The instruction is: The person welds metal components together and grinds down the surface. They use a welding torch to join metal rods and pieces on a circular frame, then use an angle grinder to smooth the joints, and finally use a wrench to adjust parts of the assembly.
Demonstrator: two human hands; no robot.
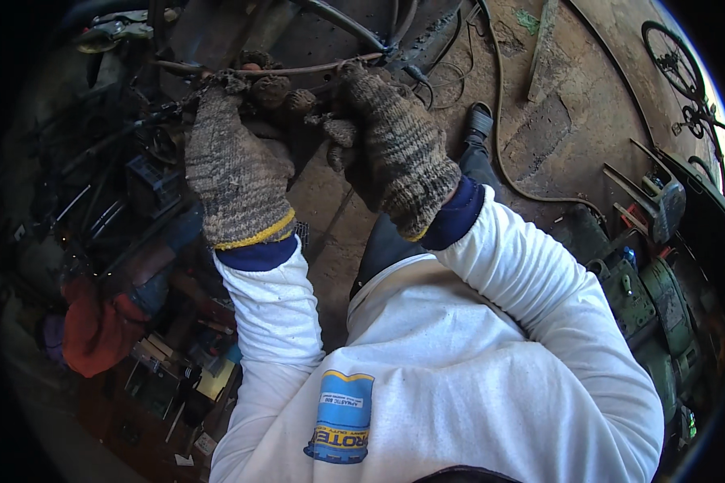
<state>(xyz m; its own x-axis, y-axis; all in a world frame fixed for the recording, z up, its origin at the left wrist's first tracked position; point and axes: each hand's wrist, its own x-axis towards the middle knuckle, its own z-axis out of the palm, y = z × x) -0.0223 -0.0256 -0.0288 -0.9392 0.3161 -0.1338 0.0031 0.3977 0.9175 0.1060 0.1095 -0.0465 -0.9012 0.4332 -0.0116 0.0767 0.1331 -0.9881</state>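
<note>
Both my hands wear thick, dirty brown-grey knitted gloves. A thin rusty metal rod runs crosswise at the top of the head view, past the fingertips of both. My left hand is closed at the rod's left part. My right hand has its fingers curled at the rod's right part. Just beyond the rod, dark bent metal bars meet near its right end. The gloves hide exactly how the fingertips grip.
Brown cable snakes over the stained floor on the right. A bicycle stands at the far right, above green machinery. Dark clutter fills the left side, including a red-orange cloth. My sandalled foot is beside the cable.
</note>
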